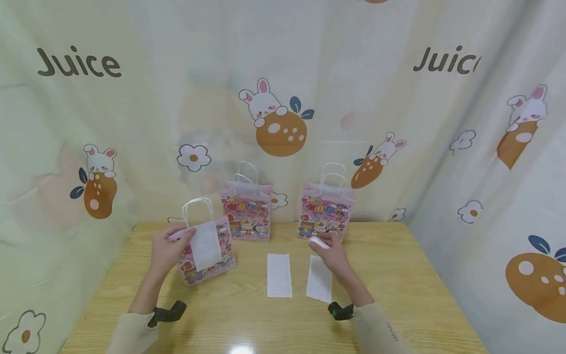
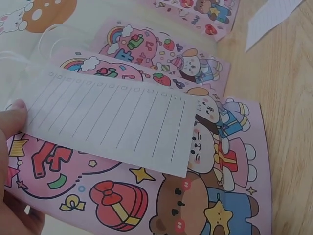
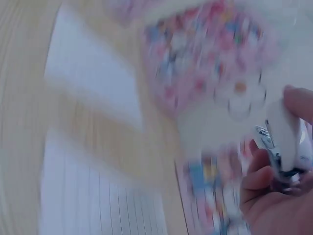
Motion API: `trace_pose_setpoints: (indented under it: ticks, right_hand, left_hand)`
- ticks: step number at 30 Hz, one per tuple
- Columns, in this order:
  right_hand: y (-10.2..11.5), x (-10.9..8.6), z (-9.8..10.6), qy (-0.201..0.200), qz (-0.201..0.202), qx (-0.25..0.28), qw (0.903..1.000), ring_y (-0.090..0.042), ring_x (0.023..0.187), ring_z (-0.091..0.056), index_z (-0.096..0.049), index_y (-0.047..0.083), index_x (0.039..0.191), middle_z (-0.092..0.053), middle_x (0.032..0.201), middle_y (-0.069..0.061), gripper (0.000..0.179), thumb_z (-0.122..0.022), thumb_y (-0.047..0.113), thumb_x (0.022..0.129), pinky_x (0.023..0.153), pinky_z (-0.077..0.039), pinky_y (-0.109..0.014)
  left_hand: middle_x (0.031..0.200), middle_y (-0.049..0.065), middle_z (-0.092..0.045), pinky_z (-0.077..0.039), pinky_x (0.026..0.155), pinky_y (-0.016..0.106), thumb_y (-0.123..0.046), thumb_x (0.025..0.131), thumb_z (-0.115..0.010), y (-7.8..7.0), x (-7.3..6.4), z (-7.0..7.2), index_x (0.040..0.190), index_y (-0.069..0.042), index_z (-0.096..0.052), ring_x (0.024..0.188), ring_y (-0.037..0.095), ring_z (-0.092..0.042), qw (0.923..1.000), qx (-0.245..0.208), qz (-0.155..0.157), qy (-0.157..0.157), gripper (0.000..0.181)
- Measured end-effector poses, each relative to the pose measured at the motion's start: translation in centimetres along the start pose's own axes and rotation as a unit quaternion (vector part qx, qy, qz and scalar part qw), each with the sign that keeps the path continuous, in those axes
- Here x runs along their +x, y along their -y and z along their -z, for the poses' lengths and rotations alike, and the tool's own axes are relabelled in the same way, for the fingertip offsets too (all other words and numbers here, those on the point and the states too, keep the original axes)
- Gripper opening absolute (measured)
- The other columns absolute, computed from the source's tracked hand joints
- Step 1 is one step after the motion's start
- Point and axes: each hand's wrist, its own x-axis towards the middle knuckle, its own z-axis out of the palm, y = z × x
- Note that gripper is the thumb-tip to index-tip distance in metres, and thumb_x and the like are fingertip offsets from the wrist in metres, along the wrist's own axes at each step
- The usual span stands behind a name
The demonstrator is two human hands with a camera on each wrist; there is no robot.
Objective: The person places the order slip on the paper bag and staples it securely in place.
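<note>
My left hand (image 1: 169, 250) pinches the top of a lined white paper slip (image 2: 110, 122) against the front of a pink paper gift bag (image 1: 227, 255) with white handles. The bag is tilted, and its print shows cartoon animals and a heart-shaped box. In the right wrist view a small white stapler (image 3: 284, 134) with metal parts is in my right hand (image 3: 271, 200), the thumb on top and fingers curled beneath. That hand is raised near the right-hand bag, over one end of a paper slip (image 1: 319, 282). The right wrist view is blurred.
Two more pink gift bags, a middle one (image 1: 246, 216) and a right one (image 1: 325, 211), stand upright at the back of the wooden table (image 1: 376, 305). Another lined slip (image 1: 279, 275) lies mid-table. Behind hangs a curtain (image 1: 283, 39) printed with rabbits and fruit.
</note>
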Motion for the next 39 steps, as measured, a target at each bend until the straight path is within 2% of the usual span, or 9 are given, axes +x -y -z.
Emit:
trace_pose_setpoints:
  ticks: [6,10,14,17,22,27,31,36,39]
  right_hand:
    - [3.2,-0.8,-4.9,0.029,-0.008,0.093,0.9952,-0.027,0.097,-0.055,-0.06,-0.001,0.122,-0.057,0.114,-0.017,0.05,-0.082,0.012,0.079,0.081,-0.05,-0.037]
    - [5.7,-0.9,-7.1,0.112,0.015,0.106,0.988,-0.028,0.098,-0.056,-0.059,0.002,0.126,-0.057,0.116,-0.017,0.051,-0.08,0.011,0.08,0.083,-0.051,-0.041]
    - [8.3,-1.5,-9.2,0.215,0.048,0.105,0.9698,-0.028,0.095,-0.059,-0.049,-0.003,0.129,-0.053,0.117,-0.02,0.053,-0.075,0.004,0.084,0.078,-0.055,-0.049]
    - [10.8,-2.2,-10.7,0.246,0.074,0.101,0.9611,-0.027,0.092,-0.06,-0.045,-0.005,0.125,-0.05,0.118,-0.019,0.053,-0.074,-0.002,0.082,0.073,-0.057,-0.048]
    - [14.1,-2.0,-13.4,0.243,0.111,0.081,0.9603,-0.022,0.09,-0.06,-0.056,-0.001,0.117,-0.057,0.111,-0.013,0.048,-0.079,-0.004,0.075,0.07,-0.056,-0.036]
    - [14.2,-0.4,-15.9,0.246,0.11,0.106,0.9572,-0.021,0.094,-0.061,-0.061,0.005,0.116,-0.06,0.109,-0.007,0.047,-0.079,-0.004,0.074,0.077,-0.055,-0.032]
    - [14.4,-0.3,-17.5,0.254,0.139,0.109,0.951,-0.018,0.093,-0.064,-0.062,0.011,0.113,-0.062,0.107,-0.004,0.041,-0.079,-0.001,0.078,0.076,-0.055,-0.032]
    - [15.1,-0.6,-18.9,0.258,0.219,0.02,0.9409,-0.009,0.088,-0.064,-0.058,0.016,0.116,-0.061,0.103,0.003,0.037,-0.077,0.01,0.085,0.073,-0.054,-0.025]
    - [15.8,-0.4,-19.0,0.231,0.257,-0.056,0.9368,-0.006,0.084,-0.062,-0.057,0.016,0.117,-0.06,0.101,0.006,0.035,-0.075,0.011,0.087,0.07,-0.053,-0.021]
  left_hand:
    - [0.088,0.024,-0.069,-0.057,0.054,0.031,-0.006,0.086,-0.074,2.2,0.0,-0.2,0.094,0.006,-0.071,0.065,0.021,-0.068,0.9996,-0.022,0.018,0.001,0.015]
    - [0.09,0.02,-0.07,-0.057,0.055,0.028,-0.013,0.085,-0.077,3.5,0.3,-0.5,0.093,0.003,-0.073,0.066,0.014,-0.067,0.9993,-0.027,0.024,-0.014,0.018]
    - [0.091,0.02,-0.069,-0.057,0.056,0.028,-0.013,0.085,-0.078,3.8,0.5,-1.0,0.091,0.004,-0.072,0.067,0.014,-0.068,0.9994,-0.031,0.01,-0.01,0.019]
    - [0.091,0.018,-0.07,-0.057,0.056,0.028,-0.011,0.084,-0.078,3.8,0.5,-1.3,0.089,0.003,-0.073,0.066,0.014,-0.068,0.9994,-0.03,0.006,-0.013,0.016]
    - [0.087,0.018,-0.071,-0.056,0.055,0.025,-0.005,0.083,-0.078,3.5,0.4,-1.0,0.086,0.002,-0.074,0.065,0.016,-0.068,0.9992,-0.031,-0.006,-0.026,0.008]
    - [0.085,0.022,-0.07,-0.056,0.058,0.023,0.002,0.082,-0.076,1.3,0.0,-0.8,0.086,0.007,-0.072,0.066,0.02,-0.069,0.9988,-0.026,-0.039,-0.014,0.007]
    - [0.085,0.022,-0.07,-0.055,0.058,0.022,0.003,0.082,-0.076,-0.1,-0.4,-0.7,0.086,0.008,-0.072,0.066,0.019,-0.069,0.9987,-0.011,-0.048,-0.012,0.007]
    - [0.085,0.022,-0.07,-0.054,0.056,0.019,0.007,0.08,-0.076,-0.1,-0.8,-0.6,0.083,0.007,-0.072,0.065,0.011,-0.066,0.9987,0.003,-0.045,-0.026,0.005]
    - [0.084,0.022,-0.07,-0.054,0.057,0.019,0.007,0.08,-0.075,0.0,-0.5,-0.9,0.084,0.008,-0.072,0.066,0.009,-0.066,0.9982,-0.009,-0.056,-0.019,0.005]
